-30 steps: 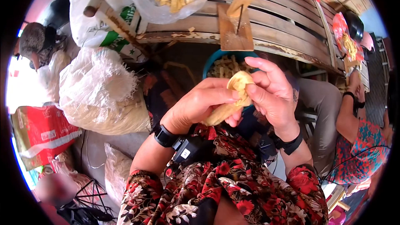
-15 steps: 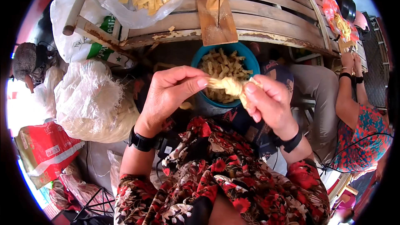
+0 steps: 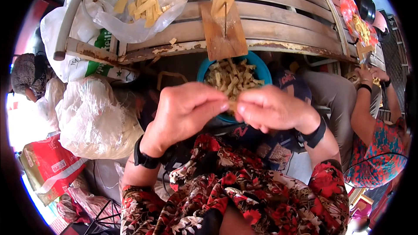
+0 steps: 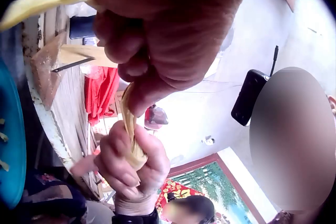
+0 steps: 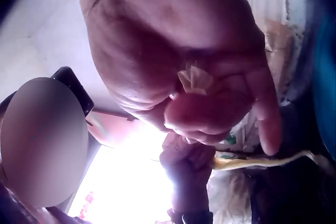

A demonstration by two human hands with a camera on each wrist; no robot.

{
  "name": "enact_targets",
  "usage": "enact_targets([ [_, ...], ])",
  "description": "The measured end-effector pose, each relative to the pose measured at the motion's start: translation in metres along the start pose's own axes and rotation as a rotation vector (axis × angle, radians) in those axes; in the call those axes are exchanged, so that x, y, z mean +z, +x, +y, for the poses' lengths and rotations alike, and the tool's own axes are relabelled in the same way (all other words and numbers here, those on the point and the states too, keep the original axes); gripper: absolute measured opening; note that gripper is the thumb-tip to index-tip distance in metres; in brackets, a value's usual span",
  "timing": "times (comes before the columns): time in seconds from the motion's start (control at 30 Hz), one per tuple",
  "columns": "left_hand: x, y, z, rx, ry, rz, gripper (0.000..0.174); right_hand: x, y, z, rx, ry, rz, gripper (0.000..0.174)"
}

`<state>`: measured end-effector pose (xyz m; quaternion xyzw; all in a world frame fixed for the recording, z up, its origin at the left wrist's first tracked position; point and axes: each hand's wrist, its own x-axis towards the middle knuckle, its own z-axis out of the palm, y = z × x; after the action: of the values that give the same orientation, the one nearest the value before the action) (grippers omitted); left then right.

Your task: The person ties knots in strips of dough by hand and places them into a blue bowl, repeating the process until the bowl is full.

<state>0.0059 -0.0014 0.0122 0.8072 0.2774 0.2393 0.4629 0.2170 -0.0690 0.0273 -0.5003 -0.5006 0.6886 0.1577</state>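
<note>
Between my hands a pale yellow, pliable strip (image 3: 232,105) is pulled taut over the blue basin (image 3: 266,73). My left hand (image 3: 187,111) pinches it between thumb and index finger. In the left wrist view, a loose length of strip (image 4: 50,1) trails out past that hand. My right hand (image 3: 278,109) grips the other part; a folded strip end (image 5: 195,78) pokes out of its curled fingers in the right wrist view. The basin holds many short, knotted yellow pieces (image 3: 233,76). Most of the strip is hidden by my fingers in the head view.
A slatted bench (image 3: 278,30) stands ahead, bearing a wooden board (image 3: 213,39) with an upright metal rod and a plastic bag (image 3: 111,24) of flat yellow pieces. A bulky white sack (image 3: 93,122) lies left. At right sits another person (image 3: 379,148), working with both hands.
Half a second ago the hands stood apart with a knotted twist showing between them. Now they have come close together and cover most of the strip. Both grips stay on it.
</note>
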Motion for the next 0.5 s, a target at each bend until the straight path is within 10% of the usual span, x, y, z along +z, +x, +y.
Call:
enact_targets([
  [0.27, -0.003, 0.055, -0.06, -0.386, -0.214, 0.109, 0.017, -0.047, 0.05, 0.027, -0.149, -0.02, 0.385, 0.027],
  [0.5, 0.016, 0.119, -0.104, -0.321, 0.148, 0.294, 0.028, -0.088, 0.118, 0.051, -0.258, -0.514, 0.94, 0.029],
])
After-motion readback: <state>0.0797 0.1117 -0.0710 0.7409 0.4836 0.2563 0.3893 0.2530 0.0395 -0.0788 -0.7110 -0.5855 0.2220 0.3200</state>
